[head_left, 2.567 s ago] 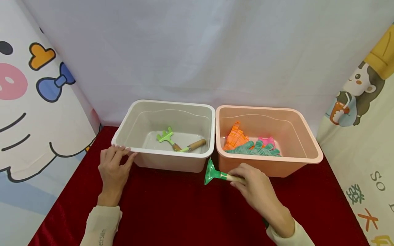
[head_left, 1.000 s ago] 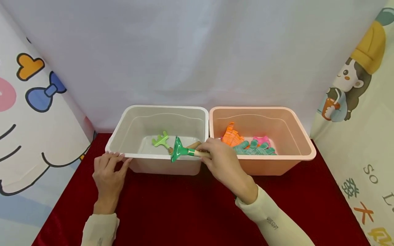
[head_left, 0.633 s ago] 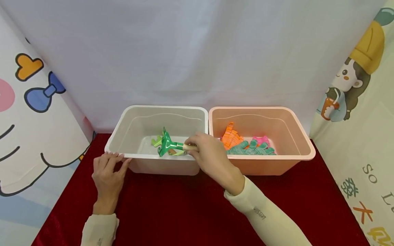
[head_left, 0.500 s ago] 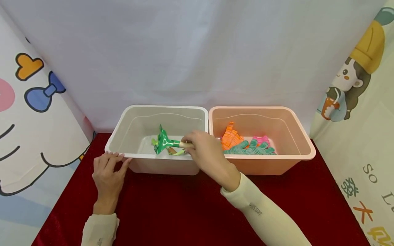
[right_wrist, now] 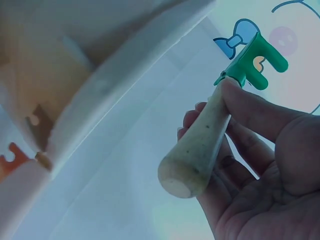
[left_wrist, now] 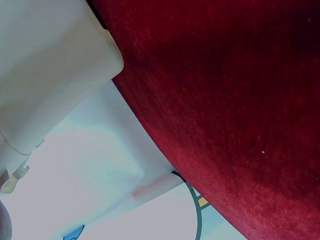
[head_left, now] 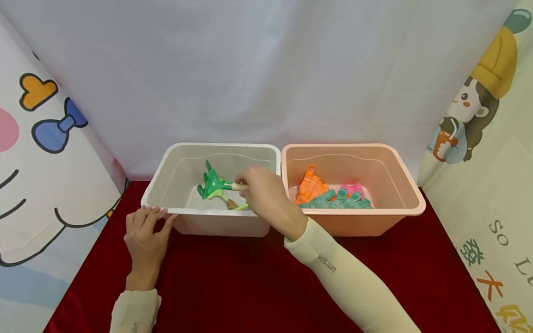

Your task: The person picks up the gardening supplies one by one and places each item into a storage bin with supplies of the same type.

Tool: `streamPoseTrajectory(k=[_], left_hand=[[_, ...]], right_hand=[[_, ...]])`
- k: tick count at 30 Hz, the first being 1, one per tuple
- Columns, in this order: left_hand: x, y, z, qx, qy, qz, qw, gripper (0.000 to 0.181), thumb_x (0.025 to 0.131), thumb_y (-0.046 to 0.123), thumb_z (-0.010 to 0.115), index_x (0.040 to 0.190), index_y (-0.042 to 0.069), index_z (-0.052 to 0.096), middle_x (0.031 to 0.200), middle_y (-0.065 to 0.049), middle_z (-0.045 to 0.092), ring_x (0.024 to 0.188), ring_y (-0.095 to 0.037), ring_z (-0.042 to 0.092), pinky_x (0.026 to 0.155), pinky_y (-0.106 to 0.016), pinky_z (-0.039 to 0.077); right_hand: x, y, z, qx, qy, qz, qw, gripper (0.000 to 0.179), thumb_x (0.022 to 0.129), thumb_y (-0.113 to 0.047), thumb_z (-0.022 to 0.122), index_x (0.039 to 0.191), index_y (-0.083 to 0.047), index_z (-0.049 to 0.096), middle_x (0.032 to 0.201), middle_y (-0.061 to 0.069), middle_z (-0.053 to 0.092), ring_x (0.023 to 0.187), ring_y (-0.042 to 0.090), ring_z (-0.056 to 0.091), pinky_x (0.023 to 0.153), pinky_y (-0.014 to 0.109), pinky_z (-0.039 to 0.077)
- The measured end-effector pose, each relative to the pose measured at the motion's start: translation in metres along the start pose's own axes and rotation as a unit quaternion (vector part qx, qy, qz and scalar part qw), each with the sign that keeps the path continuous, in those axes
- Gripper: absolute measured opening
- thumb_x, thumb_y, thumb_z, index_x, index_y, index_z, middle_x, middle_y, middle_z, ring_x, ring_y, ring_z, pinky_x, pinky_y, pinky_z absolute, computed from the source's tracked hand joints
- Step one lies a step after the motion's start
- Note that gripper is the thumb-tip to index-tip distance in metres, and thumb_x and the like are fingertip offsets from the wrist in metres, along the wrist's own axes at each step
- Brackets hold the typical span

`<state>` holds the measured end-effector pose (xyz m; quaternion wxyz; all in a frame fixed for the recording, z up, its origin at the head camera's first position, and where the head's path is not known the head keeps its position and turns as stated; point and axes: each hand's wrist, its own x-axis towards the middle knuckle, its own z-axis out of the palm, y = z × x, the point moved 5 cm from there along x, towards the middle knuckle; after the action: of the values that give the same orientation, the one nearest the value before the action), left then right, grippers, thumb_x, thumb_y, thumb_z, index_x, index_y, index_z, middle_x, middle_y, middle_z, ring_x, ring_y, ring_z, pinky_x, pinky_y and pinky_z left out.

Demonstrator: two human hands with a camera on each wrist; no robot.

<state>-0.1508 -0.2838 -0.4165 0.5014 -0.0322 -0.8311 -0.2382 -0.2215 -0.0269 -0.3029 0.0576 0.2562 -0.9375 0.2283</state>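
My right hand [head_left: 266, 196] grips the wooden handle of a green hand rake [head_left: 213, 184], thumb along the handle near the head in the right wrist view. The rake is within the opening of the white bin [head_left: 220, 212], its prongs pointing left. Below it lie a light green hand rake [head_left: 220, 196] and a second light green tool [head_left: 241, 207], whose wooden handle is hidden behind my right hand. At the bin's front left corner, my left hand [head_left: 146, 236] holds the rim, fingertips over the top and thumb against the front.
Close on the right stands a peach bin [head_left: 354, 212] with an orange glove [head_left: 311, 185], a green glove [head_left: 341, 200] and a pink piece [head_left: 353, 188]. Both bins sit on a red cloth [head_left: 233, 282], with a pale curtain [head_left: 233, 74] behind.
My right hand has carried the green rake left from in front of the bins, over the white bin's rim and into its opening, turning the prongs into view. The left hand has stayed at the rim.
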Motion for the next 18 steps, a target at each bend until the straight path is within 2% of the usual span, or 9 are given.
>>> streamPoseTrajectory(k=[6,13,18], left_hand=[[0.001,0.0,0.0,0.003,-0.005,0.002,1.0,0.035,0.071,0.027,0.081,0.093,0.003,0.072,0.098,-0.013,0.066,0.086,-0.032,0.053,0.079,-0.047,0.05],[0.0,0.0,-0.002,0.004,-0.01,0.002,0.9999,0.036,0.074,0.032,0.077,0.095,0.002,0.071,0.098,-0.015,0.065,0.084,-0.032,0.053,0.072,-0.053,0.049],[-0.001,0.0,-0.002,0.003,-0.009,-0.001,1.0,0.036,0.075,0.031,0.077,0.095,0.003,0.071,0.098,-0.014,0.065,0.085,-0.032,0.053,0.073,-0.053,0.049]], right_hand=[[0.012,-0.009,0.003,-0.021,-0.018,0.006,0.9996,0.017,0.079,-0.014,0.074,0.094,-0.021,0.072,0.089,-0.007,0.066,0.08,0.011,0.06,0.064,0.03,0.047],[0.024,-0.016,0.009,-0.054,-0.024,0.014,0.9982,0.014,0.077,-0.013,0.073,0.087,-0.023,0.072,0.084,-0.008,0.065,0.077,0.011,0.059,0.057,0.029,0.046],[0.031,-0.018,0.014,-0.071,-0.038,0.015,0.9966,0.016,0.078,-0.009,0.069,0.086,-0.023,0.072,0.083,-0.007,0.065,0.072,0.01,0.057,0.052,0.026,0.043]])
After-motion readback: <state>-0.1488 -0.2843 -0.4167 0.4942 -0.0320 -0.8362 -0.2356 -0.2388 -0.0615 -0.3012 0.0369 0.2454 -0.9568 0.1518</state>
